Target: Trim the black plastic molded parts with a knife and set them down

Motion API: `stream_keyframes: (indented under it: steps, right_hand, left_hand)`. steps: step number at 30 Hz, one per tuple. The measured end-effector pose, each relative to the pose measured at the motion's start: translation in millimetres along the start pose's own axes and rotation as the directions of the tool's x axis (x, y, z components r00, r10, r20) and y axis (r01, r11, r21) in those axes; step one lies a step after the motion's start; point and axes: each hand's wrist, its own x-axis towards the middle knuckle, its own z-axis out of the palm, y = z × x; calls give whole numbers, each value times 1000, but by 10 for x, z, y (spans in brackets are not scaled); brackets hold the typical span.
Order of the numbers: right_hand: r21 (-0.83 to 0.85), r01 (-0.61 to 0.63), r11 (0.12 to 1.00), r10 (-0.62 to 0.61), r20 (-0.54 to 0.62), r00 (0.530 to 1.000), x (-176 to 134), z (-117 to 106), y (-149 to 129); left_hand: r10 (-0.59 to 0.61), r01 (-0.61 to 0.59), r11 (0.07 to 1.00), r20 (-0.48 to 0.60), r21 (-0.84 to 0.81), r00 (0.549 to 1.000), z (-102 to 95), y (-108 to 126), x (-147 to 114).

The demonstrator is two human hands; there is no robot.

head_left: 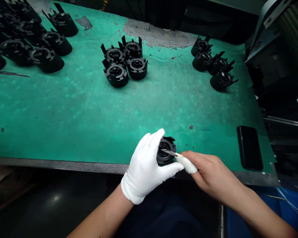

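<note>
My left hand (145,165), in a white glove, is wrapped round a round black plastic part (167,158) near the front edge of the table. Ribs and rings show on the part's upward face. A white covering sits on the thumb of my otherwise bare right hand (206,167), which grips a knife (171,152) with a thin metal blade. The blade's tip reaches over the middle of the black part; whether it touches cannot be made out. My right fingers hide most of the knife's handle.
Similar black parts stand in groups on the green table (76,115): several at the middle (116,74), several at the right (221,81) and many at the left (46,61). A black phone-like object (250,147) lies near the right front corner. Below it is something blue (253,218).
</note>
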Motion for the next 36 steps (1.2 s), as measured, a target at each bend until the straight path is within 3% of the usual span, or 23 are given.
stream_keyframes:
  steps: [10,17,23,27,36]
  right_hand:
    - [-332,21,943,-11,32,999,49,-185,-96]
    - [-416,86,905,-3,197,980,67,-363,-85]
    - [-344,95,934,-89,33,995,81,-441,80]
    - [-372,85,924,-49,107,993,180,-435,158]
    - [-535,107,838,-91,57,994,318,-498,92]
  left_hand:
    - [36,-36,999,-16,14,999,8,-9,-5]
    - [55,-54,998,-16,22,998,-2,-11,1]
    - [36,-36,999,-13,-7,999,-16,-3,11]
    - [7,-7,1000,7,-4,1000,-17,14,14]
    - [15,-15,1000,1,13,1000,-18,29,31]
